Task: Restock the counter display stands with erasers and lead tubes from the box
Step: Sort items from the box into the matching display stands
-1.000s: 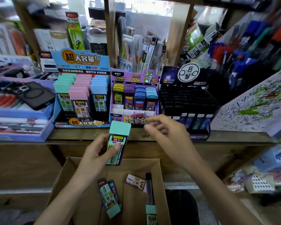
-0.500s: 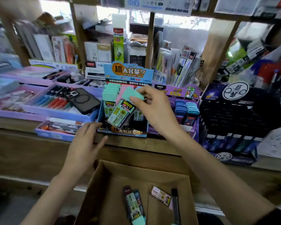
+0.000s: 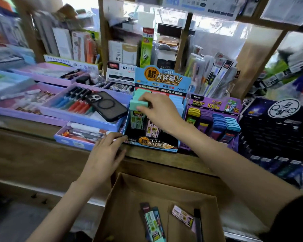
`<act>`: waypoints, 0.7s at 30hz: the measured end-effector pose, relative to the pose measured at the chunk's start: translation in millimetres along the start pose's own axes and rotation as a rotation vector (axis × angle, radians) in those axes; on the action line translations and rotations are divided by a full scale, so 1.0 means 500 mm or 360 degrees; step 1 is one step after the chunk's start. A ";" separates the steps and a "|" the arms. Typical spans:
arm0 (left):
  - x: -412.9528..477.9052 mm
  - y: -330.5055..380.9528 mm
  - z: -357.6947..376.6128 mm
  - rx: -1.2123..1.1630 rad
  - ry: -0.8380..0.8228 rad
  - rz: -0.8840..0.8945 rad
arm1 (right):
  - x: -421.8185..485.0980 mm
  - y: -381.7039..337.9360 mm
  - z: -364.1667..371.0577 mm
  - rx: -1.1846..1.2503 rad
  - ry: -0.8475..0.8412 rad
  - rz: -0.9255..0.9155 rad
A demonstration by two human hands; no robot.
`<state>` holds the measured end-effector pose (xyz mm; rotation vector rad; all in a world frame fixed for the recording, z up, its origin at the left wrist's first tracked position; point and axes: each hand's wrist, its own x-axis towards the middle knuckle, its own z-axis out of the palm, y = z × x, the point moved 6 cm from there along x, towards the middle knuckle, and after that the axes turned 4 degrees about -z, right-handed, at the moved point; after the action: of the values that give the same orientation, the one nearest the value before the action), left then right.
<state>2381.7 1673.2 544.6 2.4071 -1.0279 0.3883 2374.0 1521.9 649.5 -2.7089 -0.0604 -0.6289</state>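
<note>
My right hand [image 3: 157, 112] pinches the mint-green cap of a lead tube [image 3: 138, 112] that stands upright in the left row of the blue display stand [image 3: 156, 145]. Pink and blue tubes fill the stand's other rows. My left hand [image 3: 105, 154] rests with straight fingers on the wooden counter edge, its fingertips touching the stand's lower left corner. Below, the open cardboard box [image 3: 129, 198] holds a green lead tube [image 3: 153, 224], a pink one [image 3: 182, 218] and a thin black one [image 3: 198, 224].
A purple stand of small lead cases [image 3: 213, 119] sits right of the blue one, then a black display [image 3: 276, 130]. Left are lilac pen trays [image 3: 72, 116] with a black phone [image 3: 106, 105] lying on one. Packed shelves rise behind.
My right hand took the mint tube from my left, carried it up and set it upright into the stand's left row. My left hand moved up to the stand's corner.
</note>
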 end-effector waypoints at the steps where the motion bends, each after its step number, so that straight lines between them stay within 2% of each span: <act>1: 0.000 -0.001 0.000 -0.0014 0.0000 -0.0001 | 0.001 0.001 0.003 0.0022 0.0003 0.0015; 6: -0.001 -0.007 0.006 -0.0032 0.0004 0.0028 | 0.008 0.010 0.019 -0.0057 0.0004 0.0033; 12: -0.004 -0.010 0.009 -0.0040 0.0003 0.0039 | 0.000 0.005 0.020 -0.0399 0.0192 -0.0159; 16: -0.009 -0.002 -0.006 -0.0077 -0.0016 0.0047 | -0.003 -0.005 0.008 -0.0453 0.0108 -0.0169; 19: -0.049 0.003 -0.027 -0.0166 0.0064 0.0078 | -0.054 -0.028 -0.011 -0.0298 0.0199 -0.0264; 21: -0.102 -0.006 -0.019 -0.0241 0.0038 0.0044 | -0.111 -0.031 0.002 -0.0109 0.0124 -0.0298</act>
<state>2348.6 1710.4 529.4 2.2510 -1.0429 0.3355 2322.6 1538.9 630.0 -2.7619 -0.2807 -0.8036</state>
